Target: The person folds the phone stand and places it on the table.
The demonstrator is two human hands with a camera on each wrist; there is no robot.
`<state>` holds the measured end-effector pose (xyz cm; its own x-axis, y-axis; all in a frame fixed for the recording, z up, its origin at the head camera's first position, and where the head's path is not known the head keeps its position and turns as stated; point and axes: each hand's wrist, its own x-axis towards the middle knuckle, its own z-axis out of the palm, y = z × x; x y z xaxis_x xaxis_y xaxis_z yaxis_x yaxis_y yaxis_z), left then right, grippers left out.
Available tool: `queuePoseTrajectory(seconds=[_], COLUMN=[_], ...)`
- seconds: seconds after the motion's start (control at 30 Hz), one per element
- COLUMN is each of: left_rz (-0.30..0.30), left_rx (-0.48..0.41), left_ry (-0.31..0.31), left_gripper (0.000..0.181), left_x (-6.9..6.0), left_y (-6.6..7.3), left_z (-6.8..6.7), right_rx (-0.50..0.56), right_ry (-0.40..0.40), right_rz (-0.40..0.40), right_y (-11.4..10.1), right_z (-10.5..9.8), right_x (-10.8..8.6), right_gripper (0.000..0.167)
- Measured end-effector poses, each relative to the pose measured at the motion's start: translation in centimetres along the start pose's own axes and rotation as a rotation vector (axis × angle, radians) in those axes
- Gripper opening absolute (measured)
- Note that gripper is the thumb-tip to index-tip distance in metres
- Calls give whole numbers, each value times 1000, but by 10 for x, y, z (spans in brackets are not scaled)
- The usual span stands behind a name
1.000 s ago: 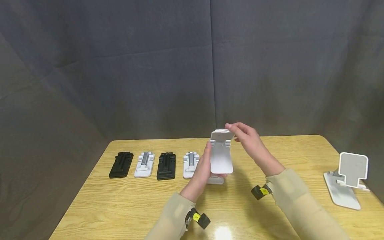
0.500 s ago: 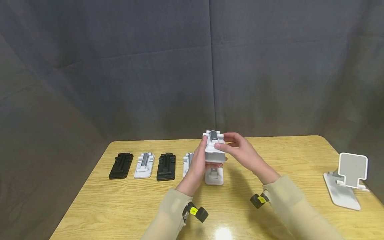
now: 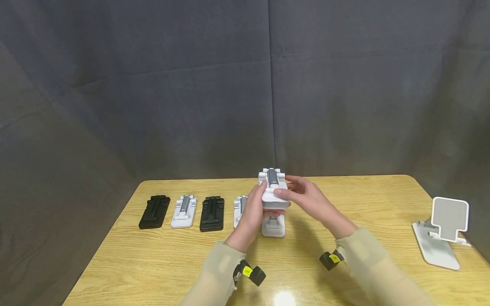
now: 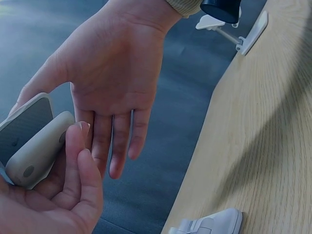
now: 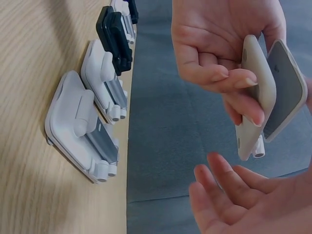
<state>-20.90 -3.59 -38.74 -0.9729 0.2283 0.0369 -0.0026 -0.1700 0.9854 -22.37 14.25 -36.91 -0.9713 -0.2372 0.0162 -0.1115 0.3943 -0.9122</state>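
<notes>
A white folding phone stand is held up over the table, its grey arm facing up. My left hand grips its base from the left, fingers curled beneath. In the right wrist view, the stand's base and its grey-padded plate are partly folded, with a narrow gap between them. My right hand touches the plate's near edge with its thumb. In the left wrist view, the fingers of my right hand reach out fairly straight, holding nothing. Below the held stand lies another folded white stand, partly covered.
To the left, folded phone stands lie in a row: black, white, black, and a white one partly behind my left hand. An unfolded white stand stands near the right edge of the wooden table.
The held stand has turned from its smooth, raised form to show its grey arm, its plate folding down. My right hand has moved from its top edge to the near edge.
</notes>
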Motion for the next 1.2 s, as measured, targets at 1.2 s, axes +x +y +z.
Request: queuePoseTrajectory(seconds=[1.2], left_rz=[-24], left_rx=[105], left_ry=[89], left_gripper=[39], left_x=[1], left_y=[-25], left_z=[2], right_rx=[14], right_ry=[16], right_rz=[-11], right_y=[17], right_z=[11], right_x=[-6], right_gripper=[59])
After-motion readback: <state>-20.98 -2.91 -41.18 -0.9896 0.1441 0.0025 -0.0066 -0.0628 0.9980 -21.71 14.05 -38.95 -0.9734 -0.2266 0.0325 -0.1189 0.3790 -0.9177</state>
